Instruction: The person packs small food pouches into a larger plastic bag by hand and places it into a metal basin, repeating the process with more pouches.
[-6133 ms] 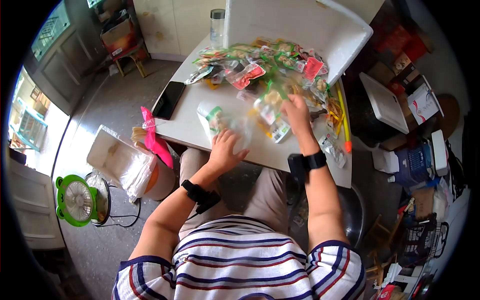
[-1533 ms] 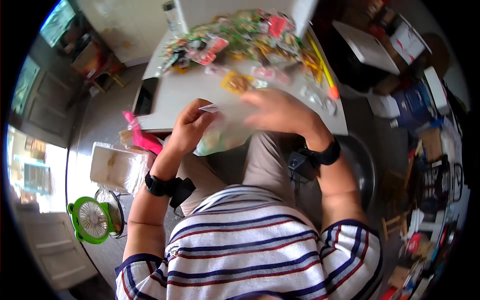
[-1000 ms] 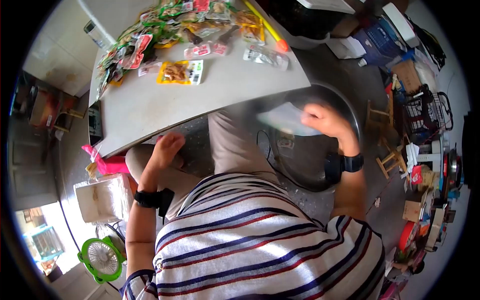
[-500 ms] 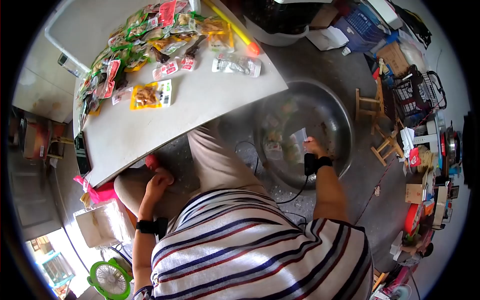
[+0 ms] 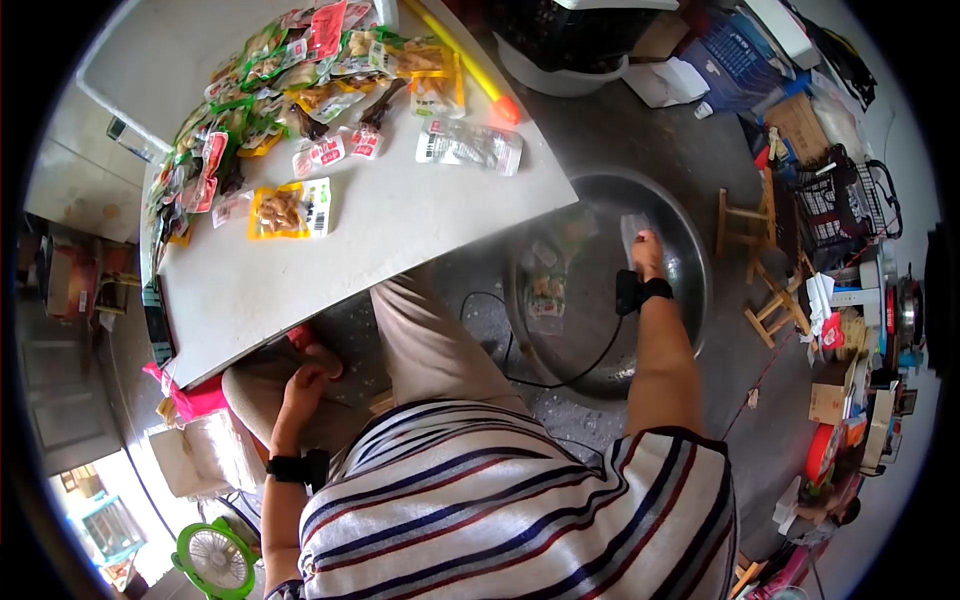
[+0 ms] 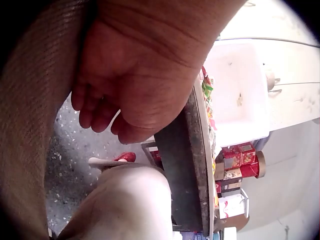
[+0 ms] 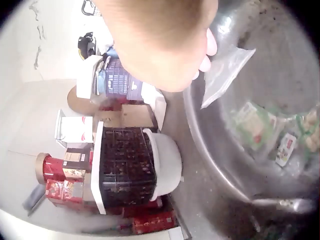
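Observation:
My right hand (image 5: pixel 648 255) is inside the wide metal basin (image 5: pixel 600 345) on the floor, pinching a clear, flat plastic bag (image 5: pixel 631 226). In the right wrist view the bag (image 7: pixel 226 75) hangs from the fingertips close to the basin wall. Several see-through packets (image 5: pixel 546 285) with green parts lie on the basin's bottom. Over the left thigh, below the table edge, my left hand (image 5: pixel 304 388) hangs with loosely curled fingers. Nothing is in that hand (image 6: pixel 135 70) in the left wrist view.
The white table (image 5: pixel 385 225) bears a heap of food packets (image 5: pixel 270 90), a yellow packet (image 5: pixel 289 209), a silvery packet (image 5: pixel 470 146) and a yellow stick (image 5: pixel 460 60). A cable (image 5: pixel 506 345) runs beside the basin. Wooden stools (image 5: pixel 750 215) stand to its right.
Both hands have left the table. My right hand has carried the bag down into the basin and shifted slightly farther back there. My left hand has dropped toward the thigh, and the head view has swung right.

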The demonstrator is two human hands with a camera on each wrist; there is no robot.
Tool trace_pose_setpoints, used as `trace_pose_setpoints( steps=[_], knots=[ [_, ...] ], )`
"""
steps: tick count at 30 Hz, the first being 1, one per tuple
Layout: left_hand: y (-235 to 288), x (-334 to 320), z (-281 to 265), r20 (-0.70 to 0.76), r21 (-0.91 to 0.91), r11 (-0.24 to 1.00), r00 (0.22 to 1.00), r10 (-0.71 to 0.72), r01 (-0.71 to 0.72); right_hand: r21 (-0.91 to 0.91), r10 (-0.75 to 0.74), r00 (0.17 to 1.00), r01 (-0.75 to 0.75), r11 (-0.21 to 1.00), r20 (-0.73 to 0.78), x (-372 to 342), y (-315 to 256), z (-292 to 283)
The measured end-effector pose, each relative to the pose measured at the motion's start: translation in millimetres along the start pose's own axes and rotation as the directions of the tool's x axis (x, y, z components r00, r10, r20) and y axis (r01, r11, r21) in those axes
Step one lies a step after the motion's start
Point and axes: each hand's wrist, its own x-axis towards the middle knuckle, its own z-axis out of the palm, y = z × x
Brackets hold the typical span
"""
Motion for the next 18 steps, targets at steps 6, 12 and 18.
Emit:
trace_pose_setpoints(
  steps=[6, 12, 18],
  knots=[
    [19, -7, -3, -0.018, -0.017, 0.998, 0.998, 0.064, -0.065, 0.171, -0.171, 0.966, 0.139, 0.975, 0.195, -61, -63, 52],
    [55, -23, -28, -0.116, -0.316, 0.949, 0.993, -0.020, -0.018, 0.526, -0.427, 0.886, 0.279, 0.803, 0.182, -106, -110, 68],
    [33, -47, -80, -0.527, -0.433, 0.863, 0.850, -0.009, -0.259, 0.742, -0.448, 0.866, 0.147, 0.654, 0.224, -120, -172, 39]
  ],
)
